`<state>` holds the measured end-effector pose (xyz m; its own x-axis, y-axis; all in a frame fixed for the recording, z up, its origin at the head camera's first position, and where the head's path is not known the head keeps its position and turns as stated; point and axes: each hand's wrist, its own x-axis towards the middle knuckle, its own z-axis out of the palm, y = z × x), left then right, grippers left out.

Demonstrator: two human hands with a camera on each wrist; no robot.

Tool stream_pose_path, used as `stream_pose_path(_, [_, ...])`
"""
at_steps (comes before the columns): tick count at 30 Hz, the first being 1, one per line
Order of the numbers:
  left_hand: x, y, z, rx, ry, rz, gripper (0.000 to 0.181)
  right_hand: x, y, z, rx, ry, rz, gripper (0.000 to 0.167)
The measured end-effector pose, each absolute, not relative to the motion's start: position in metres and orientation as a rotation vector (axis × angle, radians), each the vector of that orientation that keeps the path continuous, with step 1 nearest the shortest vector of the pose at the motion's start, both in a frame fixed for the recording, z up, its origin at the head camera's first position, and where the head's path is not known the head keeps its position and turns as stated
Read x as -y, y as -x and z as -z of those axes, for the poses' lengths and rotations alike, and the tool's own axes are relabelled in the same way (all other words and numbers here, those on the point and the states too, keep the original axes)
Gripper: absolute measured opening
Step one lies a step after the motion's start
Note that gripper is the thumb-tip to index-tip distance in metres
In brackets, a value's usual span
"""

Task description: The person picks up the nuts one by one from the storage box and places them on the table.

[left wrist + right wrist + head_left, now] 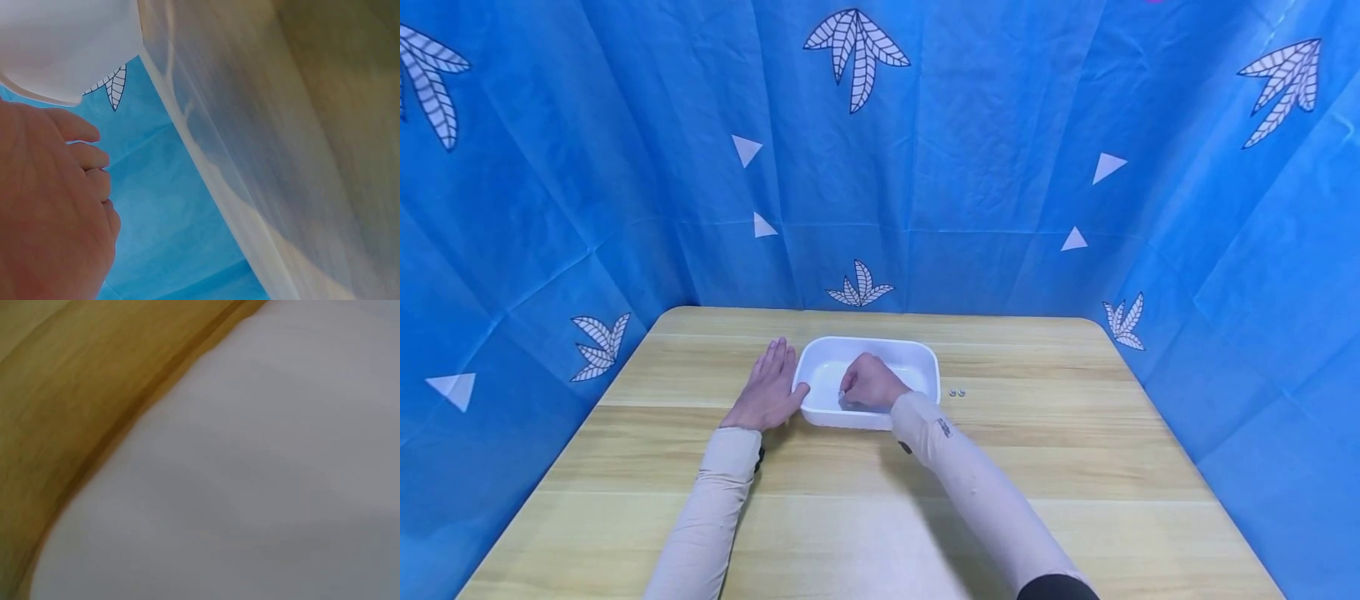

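Observation:
A white rectangular tray [917, 354] with raised walls sits on the wooden table. My left hand [766, 390] lies at its left side with the fingers straight, and the thumb touches the tray's left rim. In the left wrist view, the left hand [56, 200] appears below the white tray wall [69, 44]. My right hand [871, 382] reaches inside the tray, fingers curled, and pinches a small shiny piece [842, 394] at the fingertips; its exact kind is too small to tell. The right wrist view holds only the blurred tray wall [237, 469], with the fingers hidden.
Two small shiny metal pieces [957, 392] lie side by side on the table just right of the tray. The wooden table [1060, 467] extends around it. A blue patterned curtain [970, 167] stands along the table's back and sides.

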<state>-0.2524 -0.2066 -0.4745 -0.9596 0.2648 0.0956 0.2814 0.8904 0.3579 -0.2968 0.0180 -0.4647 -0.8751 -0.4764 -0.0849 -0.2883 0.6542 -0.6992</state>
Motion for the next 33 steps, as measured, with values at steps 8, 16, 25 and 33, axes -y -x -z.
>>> stream_pose_path(8, [0.206,0.252,0.474,3.015,0.440,0.570,0.079,-0.021,0.297,0.464,-2.548,0.552,1.172,0.013])
stream_pose_path(16, [0.205,0.250,0.473,3.018,0.438,0.568,0.079,-0.026,0.297,0.462,-2.465,0.534,1.304,0.018])
stream_pose_path(25, [0.206,0.250,0.475,3.025,0.431,0.581,0.079,-0.032,0.296,0.459,-2.407,0.519,1.382,0.016])
stream_pose_path(33, [0.206,0.252,0.473,3.026,0.434,0.569,0.078,-0.037,0.296,0.454,-2.401,0.506,1.393,0.016])
